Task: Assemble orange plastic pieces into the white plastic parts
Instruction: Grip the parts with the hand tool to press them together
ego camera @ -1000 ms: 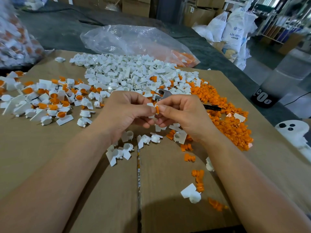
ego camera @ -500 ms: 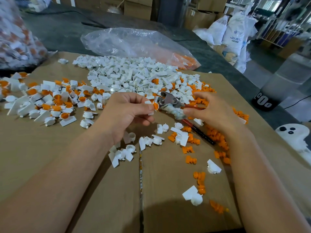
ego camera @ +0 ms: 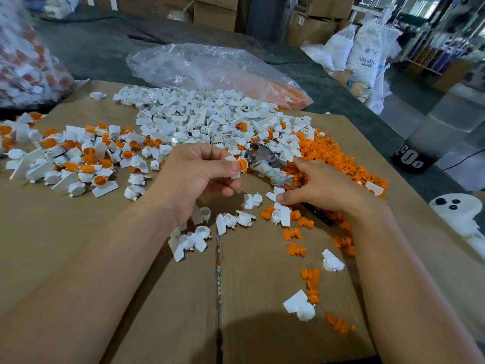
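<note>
My left hand (ego camera: 194,177) pinches a white part with an orange piece (ego camera: 240,165) set in it, held just above the cardboard. My right hand (ego camera: 325,190) lies over the handle of the metal pliers (ego camera: 262,156), index finger above and thumb below it. The pliers' jaws point at the held part. A heap of white parts (ego camera: 199,119) lies behind the hands and a heap of orange pieces (ego camera: 338,158) to the right. Assembled white-and-orange parts (ego camera: 78,158) are piled at the left.
Loose white parts (ego camera: 189,240) and orange pieces (ego camera: 296,249) are scattered on the cardboard sheet (ego camera: 78,245) in front of me. A clear plastic bag (ego camera: 199,67) lies behind the heaps, another filled bag (ego camera: 23,67) at far left. A white ghost figure (ego camera: 456,208) sits at the right edge.
My right hand left the held part, reached right to the pliers and now curls over their handle. My left hand kept the part in place.
</note>
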`<action>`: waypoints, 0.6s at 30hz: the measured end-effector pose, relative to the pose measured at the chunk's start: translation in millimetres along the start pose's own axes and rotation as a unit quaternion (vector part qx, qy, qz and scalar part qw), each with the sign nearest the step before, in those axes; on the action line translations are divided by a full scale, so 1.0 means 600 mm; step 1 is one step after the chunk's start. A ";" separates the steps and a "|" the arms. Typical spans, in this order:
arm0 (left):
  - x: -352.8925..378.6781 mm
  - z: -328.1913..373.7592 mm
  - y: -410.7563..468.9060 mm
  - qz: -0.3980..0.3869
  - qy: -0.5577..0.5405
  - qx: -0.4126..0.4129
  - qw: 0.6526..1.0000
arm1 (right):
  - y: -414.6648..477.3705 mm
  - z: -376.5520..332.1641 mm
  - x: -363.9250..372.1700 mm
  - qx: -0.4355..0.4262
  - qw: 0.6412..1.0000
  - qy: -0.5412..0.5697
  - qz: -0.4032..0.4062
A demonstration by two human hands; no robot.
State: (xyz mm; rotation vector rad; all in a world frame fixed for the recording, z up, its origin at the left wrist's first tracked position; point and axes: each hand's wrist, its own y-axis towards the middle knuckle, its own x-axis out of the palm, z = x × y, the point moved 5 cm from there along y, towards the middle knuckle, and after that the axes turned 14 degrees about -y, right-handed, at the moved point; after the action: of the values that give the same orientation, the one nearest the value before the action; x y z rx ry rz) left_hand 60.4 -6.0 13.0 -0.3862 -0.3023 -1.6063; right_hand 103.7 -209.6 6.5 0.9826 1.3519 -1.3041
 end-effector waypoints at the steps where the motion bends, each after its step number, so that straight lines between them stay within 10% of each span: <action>1: 0.000 0.000 0.000 0.000 -0.001 0.001 1.000 | 0.001 -0.001 -0.002 0.004 1.000 0.001 0.010; 18: -0.005 -0.002 0.002 0.004 -0.024 0.004 1.000 | -0.009 -0.028 -0.030 0.007 0.980 -0.007 0.199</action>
State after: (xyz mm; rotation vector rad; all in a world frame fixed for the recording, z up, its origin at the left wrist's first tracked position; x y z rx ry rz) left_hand 61.4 -3.9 10.5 -0.4196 -0.3436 -1.5884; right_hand 100.1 -191.9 24.6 1.1807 1.0660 -1.0134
